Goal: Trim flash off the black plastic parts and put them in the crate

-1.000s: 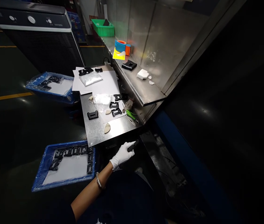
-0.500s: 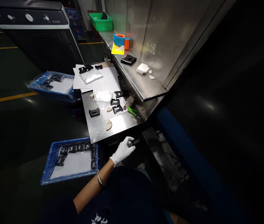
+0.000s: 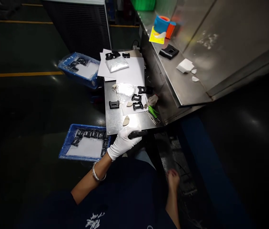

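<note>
The metal surface (image 3: pixel 111 122) stood to the right of the nearer blue tray (image 3: pixel 64 149). The bare right hand (image 3: pixel 173 178) was low and blurred; whether it held anything could not be told. The gloved left hand (image 3: pixel 123 141) was closed around a black part (image 3: pixel 138 134) near the surface's front edge, and a pale wedge (image 3: pixel 126 121) lay just beyond.

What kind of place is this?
It looks like a factory workshop: there's a metal workbench with several black parts on it, and blue trays holding more similar ones.
</note>
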The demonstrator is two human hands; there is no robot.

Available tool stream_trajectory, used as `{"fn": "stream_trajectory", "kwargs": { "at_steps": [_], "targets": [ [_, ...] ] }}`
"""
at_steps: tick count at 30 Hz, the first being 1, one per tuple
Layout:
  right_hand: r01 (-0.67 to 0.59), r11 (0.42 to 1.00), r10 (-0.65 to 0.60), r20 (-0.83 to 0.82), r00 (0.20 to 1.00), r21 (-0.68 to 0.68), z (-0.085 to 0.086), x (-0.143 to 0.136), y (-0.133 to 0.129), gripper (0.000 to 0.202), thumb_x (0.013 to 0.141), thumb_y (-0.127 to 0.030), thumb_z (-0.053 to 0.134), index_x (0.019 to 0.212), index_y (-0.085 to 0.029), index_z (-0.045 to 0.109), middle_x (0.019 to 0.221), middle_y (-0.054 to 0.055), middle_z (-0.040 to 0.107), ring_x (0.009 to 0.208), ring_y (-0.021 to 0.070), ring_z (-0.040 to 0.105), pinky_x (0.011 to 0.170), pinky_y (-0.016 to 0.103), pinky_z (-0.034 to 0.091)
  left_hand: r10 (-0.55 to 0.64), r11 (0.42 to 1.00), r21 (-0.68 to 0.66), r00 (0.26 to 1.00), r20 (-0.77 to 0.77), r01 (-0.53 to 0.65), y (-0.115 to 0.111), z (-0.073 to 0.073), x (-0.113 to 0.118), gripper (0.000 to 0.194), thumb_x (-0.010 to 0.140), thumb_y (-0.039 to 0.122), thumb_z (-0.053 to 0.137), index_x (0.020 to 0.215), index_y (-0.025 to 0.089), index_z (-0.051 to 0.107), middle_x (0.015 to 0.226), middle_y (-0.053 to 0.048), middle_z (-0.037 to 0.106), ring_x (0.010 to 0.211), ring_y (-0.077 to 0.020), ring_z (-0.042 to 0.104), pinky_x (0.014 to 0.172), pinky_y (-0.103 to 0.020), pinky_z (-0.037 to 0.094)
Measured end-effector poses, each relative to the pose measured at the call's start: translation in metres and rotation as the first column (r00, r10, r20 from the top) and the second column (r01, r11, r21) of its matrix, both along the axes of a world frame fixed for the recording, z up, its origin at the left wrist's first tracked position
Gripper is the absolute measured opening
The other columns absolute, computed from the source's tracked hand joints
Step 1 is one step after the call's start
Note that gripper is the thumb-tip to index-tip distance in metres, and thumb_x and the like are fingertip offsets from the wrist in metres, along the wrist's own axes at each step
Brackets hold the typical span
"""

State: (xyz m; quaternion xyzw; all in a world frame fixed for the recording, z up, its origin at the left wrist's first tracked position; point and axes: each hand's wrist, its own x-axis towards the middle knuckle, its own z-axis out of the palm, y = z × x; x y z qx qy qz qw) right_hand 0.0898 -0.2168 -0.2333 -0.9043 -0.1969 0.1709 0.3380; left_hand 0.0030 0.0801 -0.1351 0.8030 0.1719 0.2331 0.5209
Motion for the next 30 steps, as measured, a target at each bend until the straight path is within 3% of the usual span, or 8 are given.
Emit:
{"fn": "stream_trajectory", "kwargs": {
  "at_steps": [3,5,9,13,16,19,24,30],
  "targets": [
    [-0.050,0.995,0.044,-0.070,0.997,-0.084,-0.043,0.060,0.051,0.025,0.100,-0.037,0.061,0.113,-0.016,0.067,0.106,0.007,0.070,0.090,0.0176,0.068,0.081,0.035,0.059,0.101,0.995,0.004,0.994,-0.037,-0.101,0.010,0.010,0.000,0.026,0.084,0.031,0.079,0.106,0.019,0.075,0.102,-0.007,0.077,0.094,-0.0221,0.072,0.090,-0.037,0.058],
    [-0.104,0.986,0.095,-0.073,0.993,-0.128,-0.065,0.112,0.096,0.022,0.099,-0.029,0.055,0.106,-0.014,0.068,0.100,0.011,0.072,0.091,0.0214,0.068,0.086,0.036,0.056,0.162,0.984,-0.059,0.984,-0.071,-0.166,0.015,0.013,0.001,0.029,0.083,0.032,0.080,0.108,0.019,0.076,0.106,-0.008,0.077,0.095,-0.0224,0.072,0.089,-0.036,0.058],
    [-0.215,0.949,0.221,-0.001,0.975,-0.231,-0.085,0.192,0.180,0.035,0.092,-0.024,0.051,0.119,-0.008,0.065,0.121,0.022,0.065,0.114,0.0297,0.062,0.099,0.039,0.048,0.341,0.888,-0.270,0.927,-0.155,-0.372,0.022,0.014,0.003,0.029,0.083,0.035,0.079,0.107,0.019,0.076,0.105,-0.006,0.077,0.092,-0.0217,0.072,0.084,-0.033,0.058],
    [-0.313,0.878,0.344,0.024,0.938,-0.361,-0.099,0.216,0.223,0.042,0.092,-0.023,0.051,0.128,-0.002,0.057,0.127,0.030,0.057,0.111,0.0350,0.062,0.095,0.045,0.048,0.475,0.725,-0.455,0.854,-0.213,-0.517,0.022,0.009,0.013,0.016,0.085,0.026,0.072,0.099,0.018,0.069,0.096,-0.003,0.074,0.087,-0.0192,0.069,0.081,-0.032,0.056],
    [-0.354,0.827,0.405,0.025,0.914,-0.436,-0.112,0.221,0.231,0.043,0.094,-0.023,0.048,0.132,-0.004,0.054,0.126,0.031,0.056,0.107,0.0347,0.065,0.089,0.045,0.049,0.540,0.621,-0.569,0.821,-0.187,-0.539,0.016,0.001,0.025,0.011,0.084,0.019,0.068,0.094,0.018,0.063,0.096,-0.003,0.071,0.091,-0.0184,0.066,0.084,-0.031,0.054],
    [-0.403,0.787,0.458,0.004,0.889,-0.466,-0.122,0.228,0.233,0.039,0.095,-0.025,0.045,0.125,-0.005,0.058,0.118,0.030,0.058,0.105,0.0366,0.065,0.088,0.046,0.049,0.596,0.552,-0.580,0.770,-0.229,-0.599,0.012,-0.006,0.040,0.012,0.091,0.027,0.066,0.090,0.018,0.059,0.084,0.000,0.062,0.077,-0.0145,0.058,0.072,-0.028,0.049],
    [-0.501,0.757,0.520,-0.077,0.851,-0.420,-0.119,0.241,0.233,0.022,0.087,-0.021,0.049,0.099,-0.010,0.065,0.097,0.021,0.063,0.105,0.0348,0.063,0.094,0.045,0.047,0.586,0.637,-0.479,0.783,-0.207,-0.604,0.018,-0.016,0.054,0.040,0.106,0.046,0.044,0.076,0.019,0.048,0.073,0.001,0.050,0.068,-0.0120,0.048,0.070,-0.027,0.044],
    [-0.529,0.804,0.501,-0.170,0.849,-0.271,-0.080,0.233,0.224,0.010,0.086,-0.027,0.051,0.092,-0.020,0.054,0.076,0.008,0.061,0.077,0.0260,0.064,0.074,0.037,0.050,0.526,0.741,-0.401,0.837,-0.151,-0.538,0.038,-0.026,0.049,0.030,0.102,0.047,0.053,0.094,0.018,0.058,0.093,-0.004,0.066,0.089,-0.0163,0.062,0.086,-0.031,0.049]
  ]
}}
